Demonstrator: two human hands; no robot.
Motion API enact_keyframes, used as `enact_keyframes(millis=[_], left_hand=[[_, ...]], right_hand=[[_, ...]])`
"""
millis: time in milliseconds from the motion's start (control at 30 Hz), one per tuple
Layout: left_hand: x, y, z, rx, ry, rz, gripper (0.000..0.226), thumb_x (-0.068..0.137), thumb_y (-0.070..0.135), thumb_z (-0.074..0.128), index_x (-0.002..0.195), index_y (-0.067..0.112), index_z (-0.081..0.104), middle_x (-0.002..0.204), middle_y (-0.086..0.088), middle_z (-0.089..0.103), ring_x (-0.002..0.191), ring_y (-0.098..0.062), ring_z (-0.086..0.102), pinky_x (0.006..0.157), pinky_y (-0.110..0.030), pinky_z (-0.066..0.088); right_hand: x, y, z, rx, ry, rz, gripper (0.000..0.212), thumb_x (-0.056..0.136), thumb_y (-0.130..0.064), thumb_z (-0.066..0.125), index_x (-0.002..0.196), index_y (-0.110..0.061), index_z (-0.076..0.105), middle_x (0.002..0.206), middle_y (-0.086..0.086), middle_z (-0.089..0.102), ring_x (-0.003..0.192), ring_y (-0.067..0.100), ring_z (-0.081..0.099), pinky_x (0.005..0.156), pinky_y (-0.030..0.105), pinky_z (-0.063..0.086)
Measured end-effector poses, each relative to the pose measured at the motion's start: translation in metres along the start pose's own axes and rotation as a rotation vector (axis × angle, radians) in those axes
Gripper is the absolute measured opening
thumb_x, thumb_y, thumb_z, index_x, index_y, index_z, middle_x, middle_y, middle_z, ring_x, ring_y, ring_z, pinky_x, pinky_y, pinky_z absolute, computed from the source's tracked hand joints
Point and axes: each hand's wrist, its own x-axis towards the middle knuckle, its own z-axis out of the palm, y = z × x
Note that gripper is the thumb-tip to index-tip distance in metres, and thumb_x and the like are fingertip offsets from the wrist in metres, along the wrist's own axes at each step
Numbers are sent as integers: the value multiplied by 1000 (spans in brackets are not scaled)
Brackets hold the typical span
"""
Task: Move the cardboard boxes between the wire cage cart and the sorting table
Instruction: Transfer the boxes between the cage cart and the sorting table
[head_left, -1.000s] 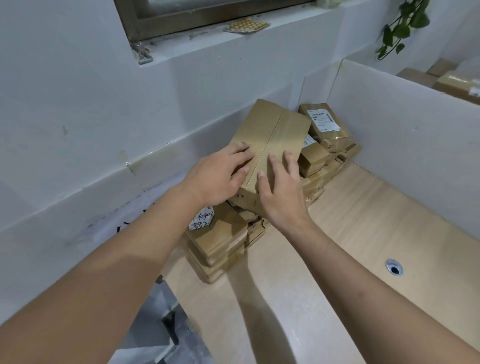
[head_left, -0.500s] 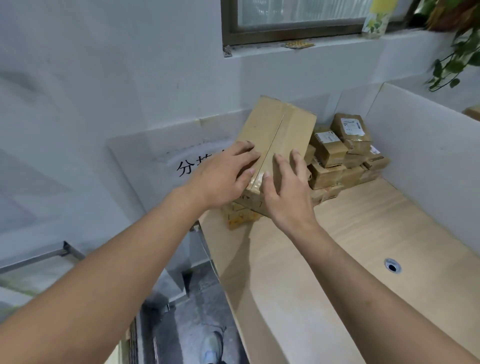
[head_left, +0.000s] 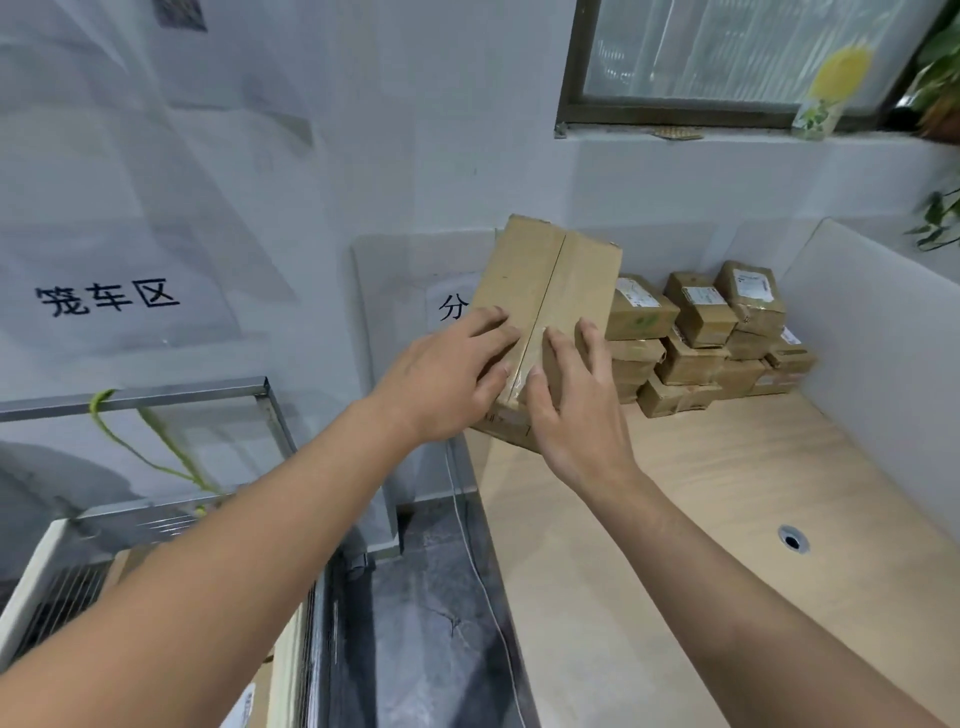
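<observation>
White walls and a pale wooden table (head_left: 727, 519) fill the view. Both hands lie on the near end of a long box (head_left: 550, 280), one on each side of its taped seam. The left hand (head_left: 447, 379) covers the left half, with its fingers spread and only lightly bent on the top face. The right hand (head_left: 571, 415) covers the right half, its fingers nearly straight and reaching toward the right edge. The hands are close together but do not touch. Neither one wraps round the box, and both thumbs rest on top.

The box tilts, far end higher, over the back left corner of the table. Its underside is hidden, so I cannot tell what bears it.

Just right of it, a stack (head_left: 696, 332) of smaller labelled boxes stands against the back wall, and a white partition (head_left: 872, 332) closes that side. A round cable hole (head_left: 792, 540) sits in the tabletop well to the right.

Left of the table, past a strip of dark floor (head_left: 426, 623), is the wire cart (head_left: 156, 400), with a green cord (head_left: 156, 447) tied to its top rail. A wall sign (head_left: 106, 301) hangs above it. A window (head_left: 727, 57) sits high on the back wall, with a plant (head_left: 940, 67) at its right.
</observation>
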Motion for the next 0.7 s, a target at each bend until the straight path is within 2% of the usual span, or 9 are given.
enact_keyframes(millis=[267,433,567,700], left_hand=[[-108,-17,-27,11,6,-98,48,106,41,44,153,30,46,162,14,33,133,-25,55,101,-48,51],[-175,-23,-39,32,1,-168,48,106,40,44,152,29,46,163,10,34,134,-26,54,101,-48,51],[-226,-22,-48,70,10,-274,49,105,40,44,153,29,45,163,10,32,129,-27,57,96,-45,52],[-275,-23,-58,92,47,-412,49,105,39,47,152,30,45,164,12,31,126,-27,59,95,-46,53]], right_hand=[[-69,-53,33,-21,-116,-66,54,105,-38,48,156,-25,39,170,2,11,148,31,33,115,42,37],[-114,-81,56,-4,-188,-106,54,105,-39,47,156,-24,39,170,3,11,151,29,28,119,43,35],[-145,-102,72,19,-260,-156,55,105,-38,48,156,-22,40,170,3,13,150,26,28,120,42,33],[-168,-126,90,62,-356,-233,54,105,-37,48,156,-22,39,170,2,13,148,27,33,115,40,35]])
